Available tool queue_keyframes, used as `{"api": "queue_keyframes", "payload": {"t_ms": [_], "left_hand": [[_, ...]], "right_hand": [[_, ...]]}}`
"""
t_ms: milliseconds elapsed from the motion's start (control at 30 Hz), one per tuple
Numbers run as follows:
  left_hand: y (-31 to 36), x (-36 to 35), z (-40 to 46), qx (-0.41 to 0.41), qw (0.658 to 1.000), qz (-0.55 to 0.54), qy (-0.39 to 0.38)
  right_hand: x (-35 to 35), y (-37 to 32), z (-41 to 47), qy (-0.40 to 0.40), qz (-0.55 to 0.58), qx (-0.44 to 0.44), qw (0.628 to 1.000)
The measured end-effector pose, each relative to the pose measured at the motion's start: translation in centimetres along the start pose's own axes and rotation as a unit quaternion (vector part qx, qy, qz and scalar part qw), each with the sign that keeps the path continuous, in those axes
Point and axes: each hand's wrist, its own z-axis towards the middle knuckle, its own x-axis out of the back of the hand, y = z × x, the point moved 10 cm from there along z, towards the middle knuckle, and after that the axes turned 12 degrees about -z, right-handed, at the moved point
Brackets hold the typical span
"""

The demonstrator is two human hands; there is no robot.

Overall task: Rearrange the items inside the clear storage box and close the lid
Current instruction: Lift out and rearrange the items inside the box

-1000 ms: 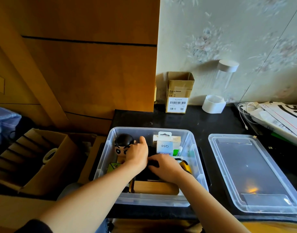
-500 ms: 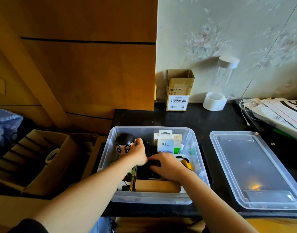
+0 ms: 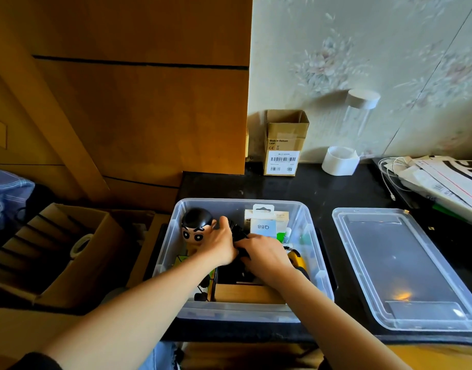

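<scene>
Both hands are inside the clear storage box [image 3: 320, 279] on the black table [image 3: 304, 188]. The left hand [image 3: 221, 245] and right hand [image 3: 264, 254] grip a black thing [image 3: 236, 232]. The lid [image 3: 405, 265] lies beside the box.

A single wide-angle camera, worn on the person's head, looks forward and steeply down over both forearms onto a black countertop [image 3: 296, 188]. The clear storage box [image 3: 245, 313] sits close below, near frame centre, its lid [image 3: 405, 265] just beside it to the right. The far edge takes in a floral-papered wall [image 3: 363, 49] and wooden panelling [image 3: 139, 108] at upper left. Straight lines bow toward the corners. No second view is offered.
</scene>
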Motion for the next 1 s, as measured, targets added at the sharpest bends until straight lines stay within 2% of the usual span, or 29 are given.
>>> {"api": "queue_keyframes", "payload": {"t_ms": [167, 267, 400, 533, 633, 700, 833, 1000], "left_hand": [[0.1, 0.3, -0.3, 0.008, 0.999, 0.023, 0.048], [0.0, 0.6, -0.3, 0.015, 0.996, 0.016, 0.081], [0.0, 0.6, -0.1, 0.01, 0.997, 0.009, 0.073], [-0.4, 0.2, 0.2, 0.025, 0.998, -0.002, 0.052], [-0.8, 0.0, 0.3, 0.048, 0.998, -0.011, 0.039], [-0.9, 0.0, 0.3, 0.046, 0.998, -0.019, 0.035], [-0.8, 0.1, 0.3, 0.028, 0.998, -0.032, 0.037], [-0.6, 0.5, 0.0, 0.022, 0.998, -0.034, 0.055]], "right_hand": [[0.4, 0.5, 0.2, 0.021, -0.028, -0.033, 0.999], [0.8, 1.0, -0.1, 0.039, 0.025, -0.036, 0.998], [0.7, 0.4, -0.3, 0.027, 0.085, 0.006, 0.996], [2.6, 1.0, -0.7, 0.109, 0.099, -0.015, 0.989], [3.8, 2.4, -1.4, 0.163, 0.15, -0.064, 0.973], [2.9, 3.9, -1.8, 0.139, 0.152, -0.11, 0.972], [-0.8, 4.6, -1.9, -0.013, 0.122, -0.15, 0.981], [-1.6, 5.1, -1.8, -0.032, 0.082, -0.182, 0.979]]}}
